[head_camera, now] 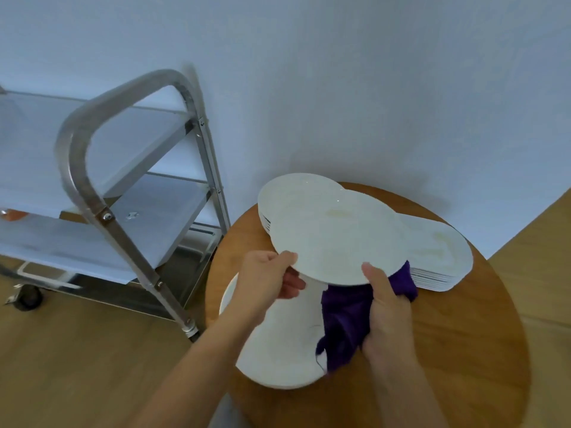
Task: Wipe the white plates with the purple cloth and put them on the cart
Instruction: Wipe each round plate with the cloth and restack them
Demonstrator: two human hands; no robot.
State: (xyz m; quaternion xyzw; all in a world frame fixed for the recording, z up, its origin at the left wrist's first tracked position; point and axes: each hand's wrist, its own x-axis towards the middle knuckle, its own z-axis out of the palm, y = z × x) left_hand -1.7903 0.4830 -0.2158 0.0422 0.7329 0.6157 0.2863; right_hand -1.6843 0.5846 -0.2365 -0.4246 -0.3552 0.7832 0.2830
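I hold one white plate (336, 236) in the air over a round wooden table (463, 329). My left hand (265, 276) grips its near left rim, thumb on top. My right hand (386, 307) holds the near right rim with the thumb on top, and the purple cloth (346, 322) hangs bunched under that hand and the plate. Stacks of white plates stand on the table: one at the back left (293, 193), one at the right (438, 254), one near me (278, 350). The steel cart (133, 193) stands to the left.
The cart has flat metal shelves and a curved tube handle (83, 143) facing the table; a caster (29, 298) shows at its lower left. A pale wall runs behind the table. The floor is wood.
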